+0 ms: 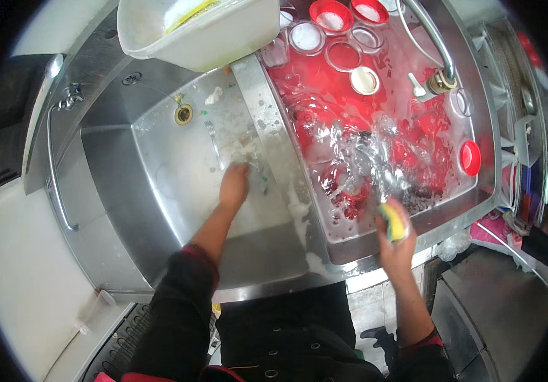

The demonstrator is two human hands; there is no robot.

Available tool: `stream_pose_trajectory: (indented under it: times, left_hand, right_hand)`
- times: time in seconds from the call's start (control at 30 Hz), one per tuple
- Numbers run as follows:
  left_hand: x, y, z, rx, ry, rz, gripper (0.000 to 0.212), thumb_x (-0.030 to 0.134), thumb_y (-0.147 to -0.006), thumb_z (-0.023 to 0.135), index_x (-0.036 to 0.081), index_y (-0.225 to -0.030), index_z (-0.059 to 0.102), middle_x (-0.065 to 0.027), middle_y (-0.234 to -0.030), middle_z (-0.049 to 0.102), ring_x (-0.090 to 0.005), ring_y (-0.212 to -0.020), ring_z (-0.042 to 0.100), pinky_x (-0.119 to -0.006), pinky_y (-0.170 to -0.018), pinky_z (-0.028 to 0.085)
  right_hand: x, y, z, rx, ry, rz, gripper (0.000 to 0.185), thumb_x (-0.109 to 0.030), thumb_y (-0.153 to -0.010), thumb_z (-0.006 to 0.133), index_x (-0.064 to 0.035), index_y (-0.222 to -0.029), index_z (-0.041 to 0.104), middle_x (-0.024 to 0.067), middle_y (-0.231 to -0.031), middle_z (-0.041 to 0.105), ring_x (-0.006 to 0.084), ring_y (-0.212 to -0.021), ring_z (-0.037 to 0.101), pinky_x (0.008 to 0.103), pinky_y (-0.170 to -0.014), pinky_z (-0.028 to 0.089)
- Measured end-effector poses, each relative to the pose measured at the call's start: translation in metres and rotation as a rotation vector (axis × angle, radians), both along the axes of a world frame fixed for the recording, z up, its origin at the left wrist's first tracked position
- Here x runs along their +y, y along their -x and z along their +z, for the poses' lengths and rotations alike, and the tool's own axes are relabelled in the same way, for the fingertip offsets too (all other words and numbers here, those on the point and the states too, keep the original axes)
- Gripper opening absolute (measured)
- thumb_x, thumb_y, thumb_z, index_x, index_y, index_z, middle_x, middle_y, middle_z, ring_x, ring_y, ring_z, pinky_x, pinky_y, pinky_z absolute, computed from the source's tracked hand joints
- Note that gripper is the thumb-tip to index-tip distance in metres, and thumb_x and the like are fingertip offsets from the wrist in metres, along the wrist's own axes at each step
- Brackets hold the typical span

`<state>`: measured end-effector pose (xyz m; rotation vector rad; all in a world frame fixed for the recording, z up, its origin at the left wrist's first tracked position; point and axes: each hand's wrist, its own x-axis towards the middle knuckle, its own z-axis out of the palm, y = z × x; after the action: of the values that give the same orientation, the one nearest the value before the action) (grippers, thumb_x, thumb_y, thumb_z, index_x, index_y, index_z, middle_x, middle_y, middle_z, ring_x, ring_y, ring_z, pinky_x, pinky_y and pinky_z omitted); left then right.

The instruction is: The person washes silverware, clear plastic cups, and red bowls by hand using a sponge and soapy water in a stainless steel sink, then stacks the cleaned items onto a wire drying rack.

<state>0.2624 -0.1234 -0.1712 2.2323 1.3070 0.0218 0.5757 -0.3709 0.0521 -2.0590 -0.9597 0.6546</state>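
My left hand (235, 184) reaches low into the left basin of a steel double sink (159, 229). Its fingers are blurred, and I cannot tell whether they hold the pale, clear piece (246, 152) just beyond them. A metal fork (214, 143) lies on the basin floor close to these fingers. Over the front rim of the right basin, my right hand (400, 246) grips a yellow and green scrubbing sponge (396, 222). Beyond the sponge, churning water (374, 148) fills the right basin, where red items lie partly hidden under the surface.
A white plastic tub (207, 45) of suds sits across the back of the left basin. Red bowls (331, 16) and clear glass cups (344, 55) float or stand at the right basin's back. A curved faucet (438, 43) overhangs that basin. Food scraps (213, 95) lie near the drain (183, 114).
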Motion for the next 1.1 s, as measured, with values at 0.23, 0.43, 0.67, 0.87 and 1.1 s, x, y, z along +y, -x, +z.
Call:
stream_pose_trajectory:
  times: [0.23,0.43,0.67,0.87,1.1]
  left_hand:
    - [0.014,-0.005,-0.013,0.095,-0.126,-0.397,0.014,0.011,-0.089,0.06,0.007,-0.099,0.071,-0.0132,-0.103,0.058,-0.0342,-0.105,0.058,-0.046,-0.088,0.048]
    - [-0.014,0.031,-0.006,0.451,-0.047,-0.528,0.017,0.019,-0.088,0.067,0.007,-0.099,0.072,-0.0121,-0.107,0.06,-0.0326,-0.11,0.056,-0.047,-0.091,0.047]
    - [-0.001,0.168,-0.009,-0.266,0.469,0.546,0.02,0.027,-0.099,0.063,0.007,-0.101,0.067,-0.0046,-0.071,0.061,-0.0236,-0.064,0.06,-0.036,-0.061,0.05]
    - [0.088,0.256,0.067,-0.63,0.575,1.113,0.025,0.031,-0.103,0.058,0.011,-0.116,0.066,0.0065,-0.072,0.048,-0.0044,-0.062,0.044,-0.022,-0.053,0.037]
    - [0.127,0.282,0.153,-0.736,0.557,1.002,0.029,0.032,-0.104,0.056,0.005,-0.109,0.068,0.0067,-0.065,0.049,-0.0044,-0.049,0.04,-0.022,-0.045,0.032]
  right_hand:
    - [-0.016,0.029,-0.023,-0.2,0.029,0.116,0.051,0.002,-0.075,0.066,-0.0057,-0.125,0.062,0.0175,-0.113,0.069,0.0375,-0.098,0.067,0.0424,-0.086,0.053]
    - [-0.018,0.023,-0.024,-0.259,0.073,0.179,0.05,0.002,-0.075,0.065,-0.0055,-0.125,0.062,0.0167,-0.108,0.069,0.037,-0.096,0.067,0.0427,-0.085,0.053]
    - [-0.011,0.031,-0.024,-0.243,0.054,0.19,0.047,-0.001,-0.079,0.066,-0.0051,-0.125,0.062,0.0187,-0.112,0.068,0.0384,-0.097,0.067,0.0427,-0.087,0.053]
    - [-0.003,0.031,-0.032,0.144,0.082,-0.298,0.038,-0.015,-0.093,0.071,-0.0029,-0.122,0.05,0.0092,-0.113,0.057,0.0177,-0.104,0.056,0.0326,-0.095,0.045]
    - [0.202,0.193,0.02,0.53,-0.263,0.217,0.05,-0.018,-0.091,0.07,-0.0004,-0.131,0.047,0.0125,-0.123,0.054,0.0198,-0.109,0.053,0.0329,-0.099,0.042]
